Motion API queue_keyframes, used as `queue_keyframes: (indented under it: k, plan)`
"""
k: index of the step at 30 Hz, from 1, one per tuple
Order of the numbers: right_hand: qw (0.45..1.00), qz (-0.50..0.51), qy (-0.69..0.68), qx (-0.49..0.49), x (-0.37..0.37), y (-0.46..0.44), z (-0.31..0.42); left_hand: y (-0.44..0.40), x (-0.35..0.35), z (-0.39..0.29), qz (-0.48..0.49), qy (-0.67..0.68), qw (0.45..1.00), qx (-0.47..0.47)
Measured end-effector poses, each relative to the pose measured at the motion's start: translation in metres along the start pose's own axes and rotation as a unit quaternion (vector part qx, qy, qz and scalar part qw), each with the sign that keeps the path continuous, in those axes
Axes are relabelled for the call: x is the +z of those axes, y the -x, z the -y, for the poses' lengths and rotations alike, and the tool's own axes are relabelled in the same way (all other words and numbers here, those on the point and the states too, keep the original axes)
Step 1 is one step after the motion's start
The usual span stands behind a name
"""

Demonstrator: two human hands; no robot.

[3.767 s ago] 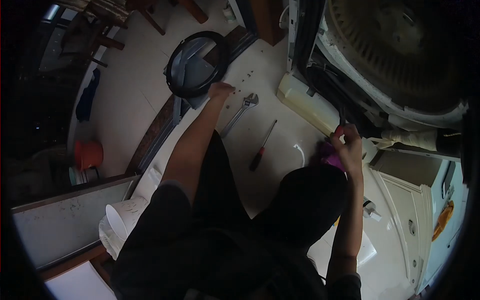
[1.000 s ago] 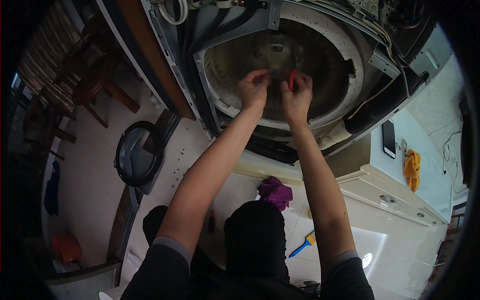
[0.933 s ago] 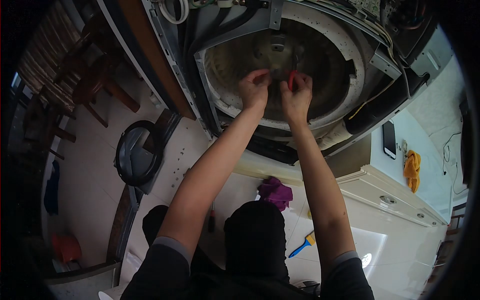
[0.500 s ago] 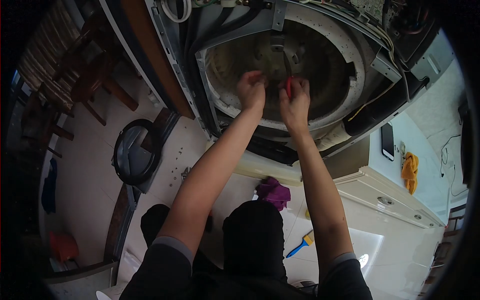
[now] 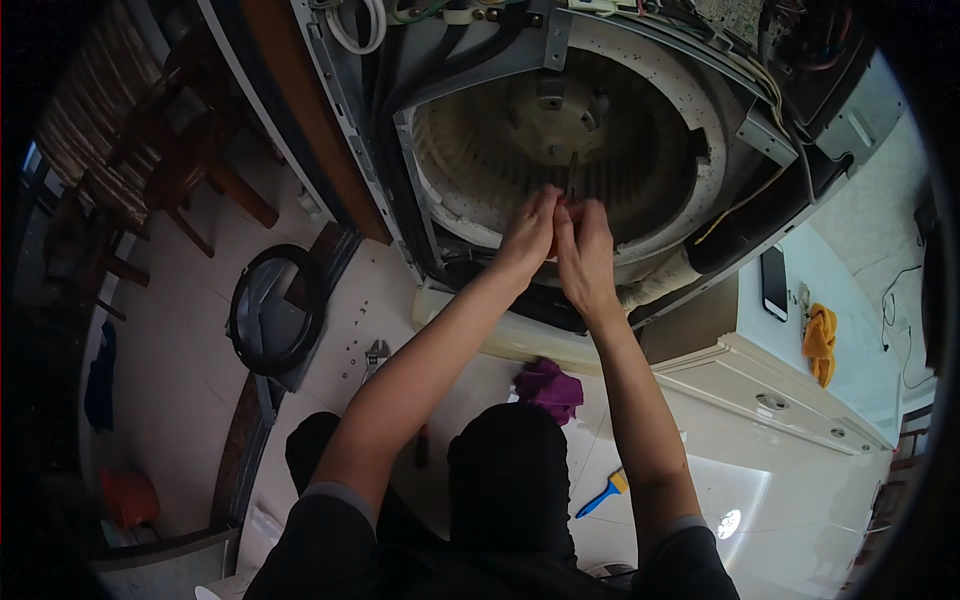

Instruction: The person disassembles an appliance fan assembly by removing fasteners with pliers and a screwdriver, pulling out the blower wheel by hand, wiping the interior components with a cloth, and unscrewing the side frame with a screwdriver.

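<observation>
The pliers (image 5: 573, 172) were held by the right hand (image 5: 587, 245) in front of the fan (image 5: 525, 120), their narrow tip pointed inward and their red handle mostly hidden by fingers. That grip was closed around the handle. The left hand (image 5: 530, 235) was brought up against the right, its fingers bunched near the red part; whether the handle was grasped by it or merely touched could not be told.

The step in hand was judged to be a readying of the tool, with work on the fan's middle likely intended. The bolt (image 5: 553, 151) at the hub was seen just beyond the tip, below the bracket (image 5: 549, 92), and no clear contact was shown. For the next move, a firm hold on the handle, an aligned tip and clearance from the ring (image 5: 660, 75) were judged to be needed. On the floor (image 5: 635, 430), the wrench (image 5: 376, 357) was left unheld beside the scattered screws (image 5: 355, 348), partly covered by the left forearm (image 5: 425, 355).
</observation>
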State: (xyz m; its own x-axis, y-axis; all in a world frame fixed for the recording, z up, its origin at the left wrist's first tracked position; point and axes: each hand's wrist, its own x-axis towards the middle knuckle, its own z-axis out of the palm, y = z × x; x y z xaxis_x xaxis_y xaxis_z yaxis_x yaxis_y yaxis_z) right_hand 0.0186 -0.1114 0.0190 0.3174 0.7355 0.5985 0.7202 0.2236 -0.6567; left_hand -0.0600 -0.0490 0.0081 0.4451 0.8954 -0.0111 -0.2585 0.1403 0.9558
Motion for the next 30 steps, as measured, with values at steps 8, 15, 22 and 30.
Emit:
queue_keyframes:
  k: [8, 15, 22, 30]
  plan:
    - [0.98, -0.034, -0.048, 0.191, 0.0, -0.002, 0.018, 0.01, -0.004, -0.007, -0.015, -0.262, 0.959, 0.103]
    - [0.953, -0.032, -0.135, 0.27, 0.015, -0.013, 0.003, 0.026, 0.001, -0.026, -0.064, -0.317, 0.932, 0.161]
    - [0.934, -0.058, -0.197, 0.291, 0.026, -0.017, -0.003, 0.011, -0.008, -0.022, -0.037, -0.353, 0.921, 0.162]
    - [0.92, -0.07, -0.213, 0.323, 0.025, -0.023, 0.001, 0.007, -0.004, -0.027, -0.056, -0.352, 0.921, 0.156]
